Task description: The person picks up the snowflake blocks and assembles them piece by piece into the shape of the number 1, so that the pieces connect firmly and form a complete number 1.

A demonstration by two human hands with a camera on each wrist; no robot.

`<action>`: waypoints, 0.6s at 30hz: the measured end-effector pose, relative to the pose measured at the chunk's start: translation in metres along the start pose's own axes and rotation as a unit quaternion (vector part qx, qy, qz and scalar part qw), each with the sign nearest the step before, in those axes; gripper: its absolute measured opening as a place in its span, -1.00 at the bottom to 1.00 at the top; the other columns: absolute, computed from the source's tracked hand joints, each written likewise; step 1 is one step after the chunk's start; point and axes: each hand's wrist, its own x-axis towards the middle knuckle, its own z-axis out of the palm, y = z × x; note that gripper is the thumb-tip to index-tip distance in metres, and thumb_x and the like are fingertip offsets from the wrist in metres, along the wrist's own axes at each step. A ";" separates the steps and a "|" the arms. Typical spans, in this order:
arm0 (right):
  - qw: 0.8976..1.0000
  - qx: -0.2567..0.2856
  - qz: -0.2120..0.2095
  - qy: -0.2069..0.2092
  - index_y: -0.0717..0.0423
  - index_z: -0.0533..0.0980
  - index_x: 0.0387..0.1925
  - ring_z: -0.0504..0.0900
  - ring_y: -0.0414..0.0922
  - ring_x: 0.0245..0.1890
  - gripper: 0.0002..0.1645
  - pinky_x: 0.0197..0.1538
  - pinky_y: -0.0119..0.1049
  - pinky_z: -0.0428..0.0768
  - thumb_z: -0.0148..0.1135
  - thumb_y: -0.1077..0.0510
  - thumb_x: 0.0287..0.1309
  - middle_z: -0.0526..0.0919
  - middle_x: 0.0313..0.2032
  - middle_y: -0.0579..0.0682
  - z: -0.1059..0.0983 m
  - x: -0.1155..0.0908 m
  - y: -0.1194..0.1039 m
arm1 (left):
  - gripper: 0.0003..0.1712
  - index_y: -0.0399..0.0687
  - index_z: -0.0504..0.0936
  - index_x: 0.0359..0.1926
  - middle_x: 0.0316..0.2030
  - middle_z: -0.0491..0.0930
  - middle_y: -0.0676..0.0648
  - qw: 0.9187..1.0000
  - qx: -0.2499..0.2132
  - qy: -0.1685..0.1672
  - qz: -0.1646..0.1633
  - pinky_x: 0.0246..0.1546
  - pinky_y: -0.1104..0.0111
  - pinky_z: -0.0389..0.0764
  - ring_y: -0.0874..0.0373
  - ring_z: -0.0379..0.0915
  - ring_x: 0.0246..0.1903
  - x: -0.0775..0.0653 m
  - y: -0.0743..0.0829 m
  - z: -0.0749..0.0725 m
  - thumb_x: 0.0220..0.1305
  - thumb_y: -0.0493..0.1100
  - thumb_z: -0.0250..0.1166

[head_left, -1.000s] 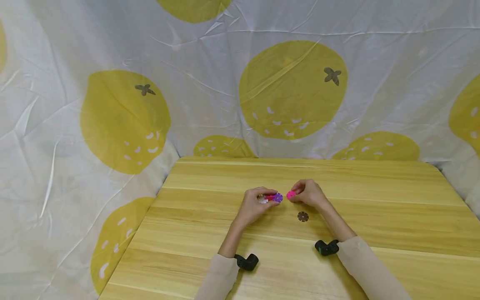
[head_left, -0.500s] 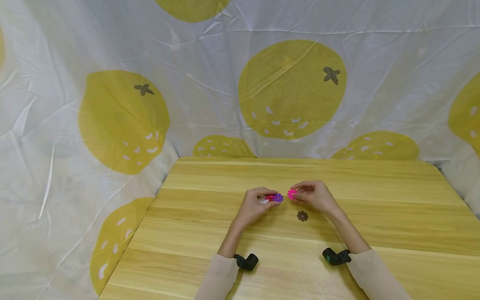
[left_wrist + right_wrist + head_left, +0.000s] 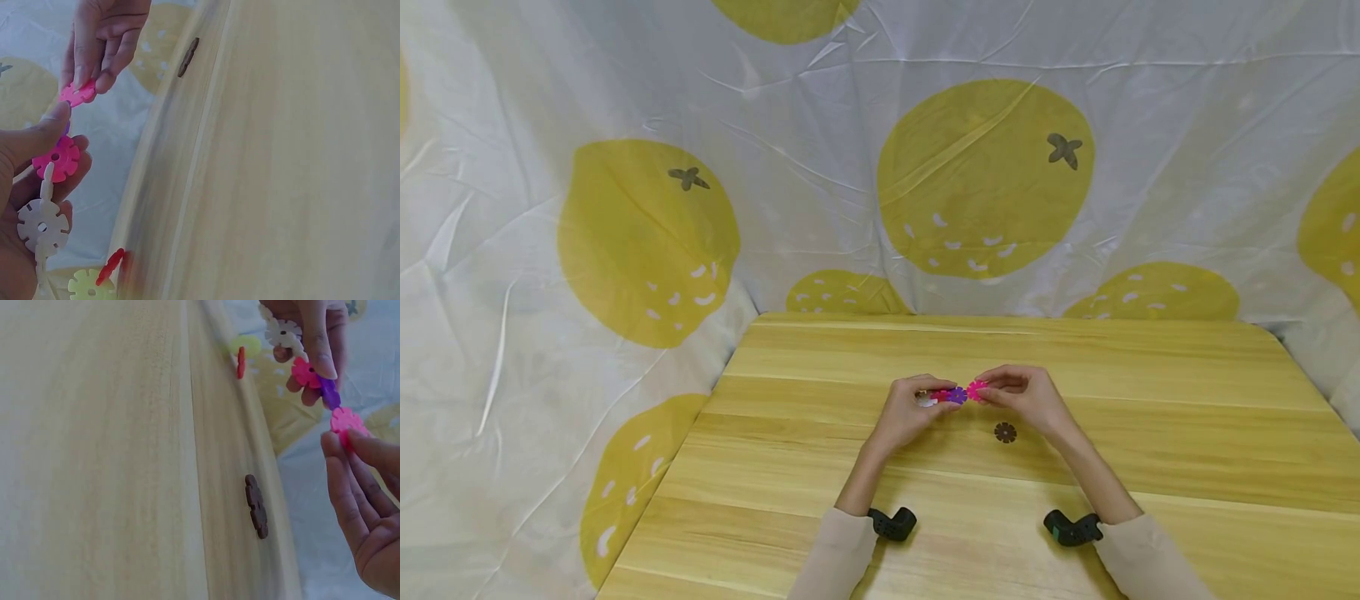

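Notched plastic snowflake discs are joined in a chain. My left hand [image 3: 904, 408] holds the chain, with thumb and fingers around a deep pink disc [image 3: 57, 159] and a purple disc [image 3: 329, 392]. White discs [image 3: 42, 226] run on along the palm. A yellow disc [image 3: 91, 286] and a red disc [image 3: 110, 267] show beyond them; in the head view the left hand hides these two. My right hand [image 3: 1026, 396] pinches a bright pink disc [image 3: 347, 421] between thumb and fingertips, its edge right at the purple disc's edge.
A dark brown disc [image 3: 1005, 432] lies on the wooden table [image 3: 1150, 417], just in front of the right hand. Black wrist cameras [image 3: 895, 524] sit on both wrists. A lemon-print cloth [image 3: 820, 183] hangs behind the table and along its left side.
My right hand first drew back slightly and shifted its hold, then moved left, bringing the bright pink disc up to the purple one. My left hand has stayed nearly still.
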 end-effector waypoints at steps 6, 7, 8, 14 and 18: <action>1.000 -0.009 -0.011 0.009 0.43 0.63 0.01 0.84 0.00 -0.20 -0.71 -0.05 -0.13 0.77 0.34 0.31 0.33 0.77 -0.12 0.38 0.004 -0.001 0.002 | -0.70 -0.13 0.83 -0.07 -0.18 0.82 -0.14 0.999 -0.035 0.002 -0.001 0.02 -0.10 0.62 -0.07 0.71 -0.10 -0.001 0.001 -0.001 0.14 -0.24 0.57; 1.000 -0.010 -0.013 0.010 0.42 0.63 0.01 0.84 0.01 -0.20 -0.71 -0.06 -0.14 0.77 0.34 0.30 0.33 0.77 -0.12 0.37 0.004 -0.002 0.002 | -0.71 -0.13 0.83 -0.07 -0.18 0.82 -0.14 0.999 -0.034 0.002 -0.001 0.01 -0.09 0.63 -0.06 0.71 -0.10 -0.001 0.001 -0.001 0.15 -0.24 0.57; 1.000 -0.014 -0.017 0.010 0.41 0.63 0.01 0.84 0.01 -0.20 -0.71 -0.06 -0.14 0.77 0.34 0.30 0.33 0.77 -0.13 0.37 0.004 -0.002 0.002 | -0.71 -0.12 0.83 -0.07 -0.19 0.82 -0.13 1.000 -0.030 0.002 -0.002 0.00 -0.07 0.64 -0.05 0.71 -0.11 0.000 0.001 -0.001 0.15 -0.23 0.57; 0.999 -0.021 -0.033 0.003 0.39 0.64 0.03 0.83 0.11 -0.17 -0.70 -0.06 -0.13 0.77 0.34 0.28 0.34 0.76 -0.08 0.38 0.006 -0.003 0.003 | -0.72 -0.08 0.83 -0.07 -0.21 0.82 -0.09 1.000 -0.010 -0.003 -0.004 -0.08 0.13 0.65 0.03 0.69 -0.16 -0.001 0.002 -0.001 0.18 -0.17 0.56; 0.999 -0.009 -0.035 0.003 0.40 0.65 0.07 0.82 0.17 -0.14 -0.68 -0.03 -0.06 0.76 0.33 0.30 0.34 0.74 -0.03 0.41 0.008 -0.004 0.002 | -0.73 -0.10 0.83 -0.07 -0.20 0.82 -0.09 1.000 -0.010 -0.004 0.002 -0.04 0.08 0.67 0.03 0.71 -0.14 0.000 0.001 -0.002 0.20 -0.17 0.54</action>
